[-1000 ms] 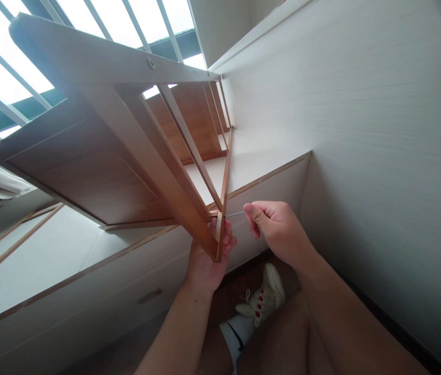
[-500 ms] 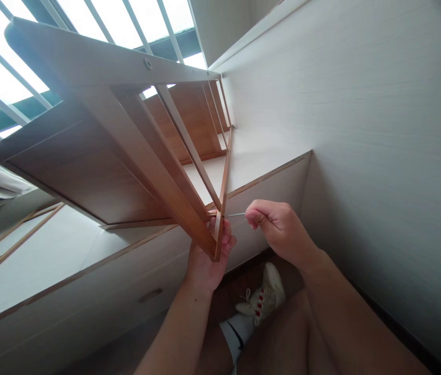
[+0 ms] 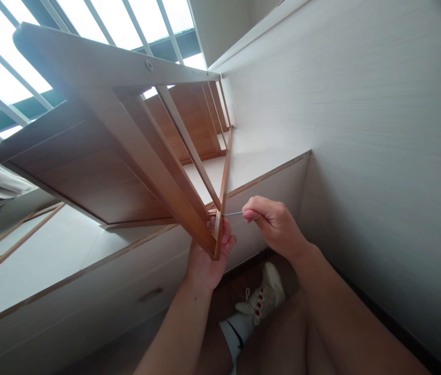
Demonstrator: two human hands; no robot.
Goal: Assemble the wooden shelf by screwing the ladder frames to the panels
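Observation:
A brown wooden rack frame [image 3: 148,156] with slats and side rails slants across the worktop, its near corner over the front edge. From below, my left hand [image 3: 205,268] grips that corner, with fingers curled around the end rail [image 3: 219,232]. My right hand [image 3: 271,221] is closed on a thin metal rod that looks like a hex key [image 3: 234,213]. Its tip meets the outer side of the end rail, just above my left fingertips. The rod's other end is hidden inside my right fist.
The frame rests over a white surface [image 3: 48,250] with a brown edge. A pale wall [image 3: 380,130] rises on the right. Behind is a barred window [image 3: 126,26]. More wooden strips [image 3: 17,245] lie at left. My shoe [image 3: 263,297] is on the floor below.
My right hand has moved slightly left and up, closer to the rail, and its wrist has turned a little. The frame has shifted very slightly; my left hand keeps its place.

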